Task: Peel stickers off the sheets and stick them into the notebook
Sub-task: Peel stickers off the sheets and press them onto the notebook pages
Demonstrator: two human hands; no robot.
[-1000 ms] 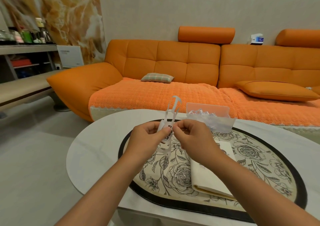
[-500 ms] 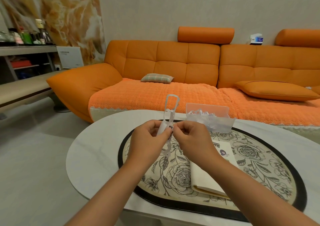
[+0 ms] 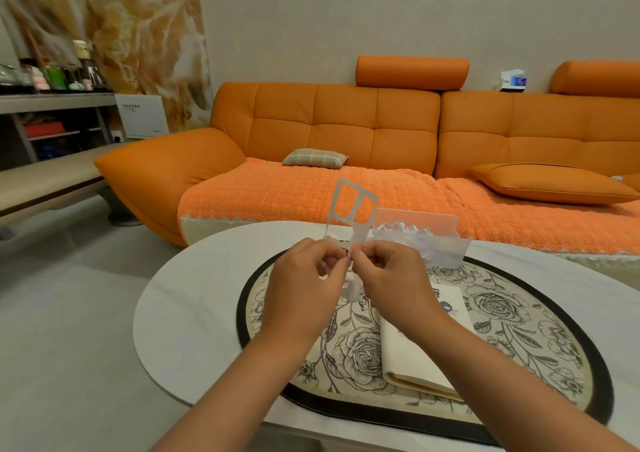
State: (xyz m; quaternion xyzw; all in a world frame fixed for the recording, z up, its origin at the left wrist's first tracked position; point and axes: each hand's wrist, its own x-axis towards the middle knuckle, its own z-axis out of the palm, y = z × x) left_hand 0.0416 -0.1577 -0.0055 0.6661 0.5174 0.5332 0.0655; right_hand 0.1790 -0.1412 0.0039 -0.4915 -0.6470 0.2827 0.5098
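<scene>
My left hand and my right hand are raised together above the table, both pinching a thin translucent sticker sheet. The sheet stands upright between my fingertips; its top shows empty cut-out windows and a strip hangs below my hands. A cream notebook lies open on the floral mat, partly under my right wrist, with a small purple sticker on its page. I cannot see the exact spot where my fingertips meet the sheet.
A clear plastic box of sticker scraps stands behind my hands. A round floral mat with a black rim covers the white oval table. An orange sofa runs behind; shelves stand at left.
The sheet's upper part has turned to face me, showing its empty windows wider. My hands have stayed close together at the same spot.
</scene>
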